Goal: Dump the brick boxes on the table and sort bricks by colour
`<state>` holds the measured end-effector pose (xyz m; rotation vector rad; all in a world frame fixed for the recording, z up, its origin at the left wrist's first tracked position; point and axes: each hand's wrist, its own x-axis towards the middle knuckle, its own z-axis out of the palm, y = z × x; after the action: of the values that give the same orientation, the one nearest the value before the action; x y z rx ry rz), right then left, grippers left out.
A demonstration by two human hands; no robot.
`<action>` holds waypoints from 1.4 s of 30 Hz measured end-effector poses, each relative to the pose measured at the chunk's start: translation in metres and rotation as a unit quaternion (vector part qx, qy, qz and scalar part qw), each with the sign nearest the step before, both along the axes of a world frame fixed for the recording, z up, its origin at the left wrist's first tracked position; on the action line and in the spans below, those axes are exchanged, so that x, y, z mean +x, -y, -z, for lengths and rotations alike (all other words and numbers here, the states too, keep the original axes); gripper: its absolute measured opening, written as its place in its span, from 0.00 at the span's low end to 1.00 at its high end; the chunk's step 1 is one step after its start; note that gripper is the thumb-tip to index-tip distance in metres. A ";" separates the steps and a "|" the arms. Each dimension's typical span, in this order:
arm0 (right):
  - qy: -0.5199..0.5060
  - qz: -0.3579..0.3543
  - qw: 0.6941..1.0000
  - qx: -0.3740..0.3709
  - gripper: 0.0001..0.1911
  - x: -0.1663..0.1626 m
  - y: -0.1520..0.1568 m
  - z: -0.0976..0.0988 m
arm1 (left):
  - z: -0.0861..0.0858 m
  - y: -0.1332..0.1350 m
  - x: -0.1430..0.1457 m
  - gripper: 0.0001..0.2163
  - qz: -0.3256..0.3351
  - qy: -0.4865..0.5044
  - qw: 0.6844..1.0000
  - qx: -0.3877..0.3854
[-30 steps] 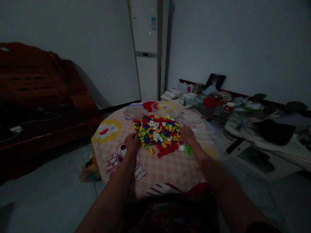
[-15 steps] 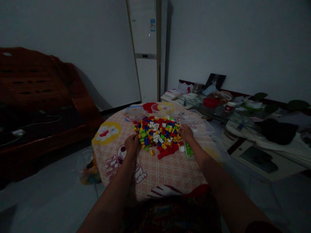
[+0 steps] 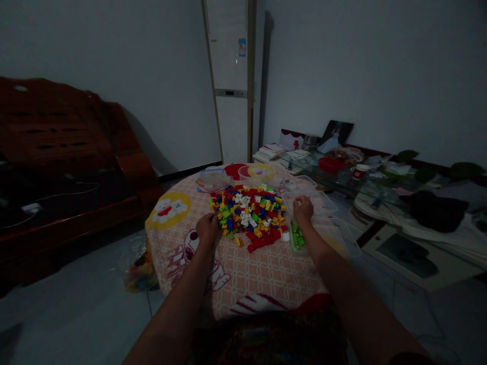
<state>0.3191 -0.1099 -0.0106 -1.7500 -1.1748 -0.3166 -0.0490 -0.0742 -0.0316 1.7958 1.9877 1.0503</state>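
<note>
A heap of small coloured building bricks (image 3: 249,209) lies on a round table covered with a patterned cloth (image 3: 243,263). My left hand (image 3: 207,228) rests curled at the heap's left edge, fingers closed against the bricks. My right hand (image 3: 303,208) is lifted off the heap's right side, fingers pinched together over a clear plastic container (image 3: 317,203). What it holds is too small to make out. A narrow clear tray with green bricks (image 3: 297,237) lies just below that hand.
More clear containers and lids (image 3: 211,176) stand at the table's far edge. A wooden sofa (image 3: 57,152) is at the left, a bag of bricks (image 3: 137,263) on the floor, a standing air conditioner (image 3: 232,76) behind, and a cluttered glass table (image 3: 361,177) at the right.
My right hand has lifted off the heap and moved right, over the clear container. My left hand has stayed at the heap's left edge.
</note>
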 end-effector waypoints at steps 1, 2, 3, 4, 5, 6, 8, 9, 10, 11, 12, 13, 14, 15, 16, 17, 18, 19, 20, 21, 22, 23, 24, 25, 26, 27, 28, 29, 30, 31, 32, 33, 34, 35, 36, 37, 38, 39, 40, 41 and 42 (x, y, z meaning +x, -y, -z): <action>0.006 -0.004 1.000 -0.004 0.06 -0.001 0.000 0.000 | 0.000 0.000 0.000 0.18 0.000 -0.001 1.000 0.002; 0.011 -0.011 1.000 -0.011 0.07 -0.003 0.000 0.000 | 0.000 0.000 0.000 0.17 0.000 -0.003 1.000 0.004; 0.015 -0.019 0.999 -0.020 0.07 -0.005 0.000 0.000 | 0.000 0.000 0.000 0.17 0.000 -0.005 1.000 0.006; 0.019 -0.029 0.999 -0.031 0.07 -0.008 0.000 0.000 | 0.000 0.000 0.000 0.18 0.001 -0.006 1.000 0.008; 0.024 -0.041 0.998 -0.039 0.08 -0.010 0.000 -0.001 | 0.000 0.000 -0.001 0.18 0.001 -0.006 1.000 0.009; 0.031 -0.054 0.997 -0.045 0.08 -0.013 0.000 -0.002 | 0.000 -0.001 -0.001 0.18 0.003 -0.006 1.000 0.008; 0.050 -0.085 0.994 -0.054 0.09 -0.019 -0.001 -0.004 | 0.000 -0.001 -0.001 0.18 0.005 -0.006 1.000 0.005; 0.062 -0.103 0.991 -0.060 0.09 -0.022 -0.002 -0.006 | 0.000 -0.001 0.000 0.18 0.006 -0.007 1.000 0.005; 0.074 -0.122 0.987 -0.069 0.10 -0.024 -0.002 -0.007 | 0.000 -0.001 0.000 0.18 0.006 -0.008 1.000 0.005; 0.088 -0.143 0.983 -0.081 0.10 -0.027 -0.003 -0.008 | 0.000 -0.001 0.000 0.18 0.006 -0.010 1.000 0.006; 0.103 -0.165 0.976 -0.095 0.11 -0.029 -0.003 -0.010 | 0.000 -0.001 0.000 0.18 0.004 -0.011 1.000 0.006; 0.120 -0.188 0.969 -0.110 0.12 -0.032 -0.003 -0.011 | 0.000 -0.001 0.001 0.18 0.003 -0.013 1.000 0.005; 0.140 -0.211 0.959 -0.127 0.14 -0.035 -0.003 -0.011 | 0.001 -0.001 0.001 0.18 0.001 -0.013 1.000 0.003; 0.160 -0.230 0.949 -0.146 0.17 -0.037 -0.002 -0.011 | 0.001 -0.001 0.001 0.18 -0.001 -0.013 1.000 0.000; 0.179 -0.245 0.939 -0.165 0.20 -0.040 -0.001 -0.011 | 0.002 -0.001 0.001 0.18 -0.003 -0.011 1.000 -0.003; 0.197 -0.253 0.930 -0.182 0.24 -0.043 0.000 -0.010 | 0.002 -0.001 0.000 0.18 -0.004 -0.009 1.000 -0.004; 0.212 -0.255 0.923 -0.196 0.27 -0.045 0.001 -0.009 | 0.002 -0.001 0.000 0.18 -0.002 -0.006 1.000 -0.004; 0.223 -0.254 0.918 -0.206 0.28 -0.047 0.002 -0.008 | 0.003 -0.001 0.000 0.18 0.000 -0.003 1.000 -0.003; 0.229 -0.252 0.916 -0.211 0.29 -0.048 0.004 -0.008 | 0.003 -0.001 0.000 0.18 0.002 -0.002 1.000 -0.002; 0.231 -0.251 0.916 -0.212 0.30 -0.049 0.005 -0.007 | 0.003 -0.001 -0.001 0.18 0.004 -0.002 1.000 -0.001; 0.230 -0.251 0.917 -0.210 0.29 -0.050 0.005 -0.007 | 0.004 -0.001 -0.001 0.18 0.005 -0.003 1.000 0.001; 0.227 -0.254 0.917 -0.207 0.28 -0.049 0.005 -0.007 | 0.004 -0.002 -0.001 0.18 0.007 -0.004 1.000 0.001; 0.223 -0.258 0.918 -0.203 0.26 -0.049 0.005 -0.007 | 0.004 -0.002 -0.001 0.18 0.008 -0.004 1.000 0.002; 0.219 -0.262 0.918 -0.200 0.25 -0.048 0.005 -0.008 | 0.005 -0.002 -0.002 0.18 0.008 -0.005 1.000 0.002; 0.214 -0.265 0.919 -0.198 0.22 -0.047 0.005 -0.008 | 0.005 -0.002 -0.002 0.18 0.007 -0.006 1.000 0.001; 0.210 -0.269 0.919 -0.196 0.21 -0.046 0.004 -0.008 | 0.006 -0.003 -0.002 0.18 0.006 -0.007 1.000 0.001; 0.206 -0.271 0.920 -0.193 0.19 -0.045 0.004 -0.008 | 0.006 -0.003 -0.002 0.18 0.004 -0.008 1.000 0.001; 0.202 -0.272 0.921 -0.190 0.18 -0.045 0.003 -0.007 | 0.006 -0.003 -0.002 0.18 0.003 -0.007 1.000 0.002; 0.198 -0.273 0.923 -0.186 0.17 -0.044 0.003 -0.006 | 0.006 -0.003 -0.002 0.18 0.002 -0.006 1.000 0.002; 0.194 -0.272 0.925 -0.181 0.16 -0.044 0.003 -0.006 | 0.006 -0.003 -0.002 0.18 0.003 -0.005 1.000 0.003; 0.189 -0.271 0.927 -0.175 0.15 -0.044 0.003 -0.005 | 0.006 -0.003 -0.002 0.18 0.004 -0.005 1.000 0.003; 0.185 -0.268 0.930 -0.169 0.14 -0.043 0.002 -0.004 | 0.005 -0.003 -0.002 0.18 0.004 -0.005 1.000 0.003; 0.179 -0.263 0.934 -0.163 0.14 -0.043 0.002 -0.003 | 0.005 -0.003 -0.002 0.18 0.004 -0.005 1.000 0.003; 0.174 -0.257 0.938 -0.155 0.14 -0.043 0.002 -0.002 | 0.005 -0.003 -0.002 0.18 0.003 -0.005 1.000 0.004; 0.169 -0.248 0.942 -0.148 0.15 -0.043 0.003 -0.002 | 0.005 -0.003 -0.002 0.18 0.002 -0.005 1.000 0.005; 0.164 -0.236 0.947 -0.140 0.15 -0.043 0.003 -0.002 | 0.005 -0.004 -0.002 0.18 0.002 -0.006 1.000 0.006; 0.159 -0.220 0.953 -0.132 0.16 -0.043 0.003 -0.003 | 0.006 -0.004 -0.002 0.17 0.001 -0.007 1.000 0.007; 0.152 -0.198 0.960 -0.127 0.16 -0.042 0.004 -0.004 | 0.006 -0.004 -0.002 0.17 0.001 -0.007 1.000 0.007; 0.143 -0.171 0.967 -0.122 0.16 -0.042 0.004 -0.005 | 0.007 -0.005 -0.002 0.18 0.001 -0.007 1.000 0.007; 0.134 -0.143 0.973 -0.118 0.16 -0.041 0.005 -0.006 | 0.008 -0.005 -0.002 0.18 0.002 -0.006 1.000 0.006; 0.124 -0.116 0.979 -0.113 0.16 -0.039 0.006 -0.007 | 0.009 -0.006 -0.002 0.18 0.003 -0.005 1.000 0.005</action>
<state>0.2802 -0.1158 -0.0035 -1.7791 -1.6341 -0.2751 -0.0511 -0.0683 -0.0404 1.8136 1.9853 1.0537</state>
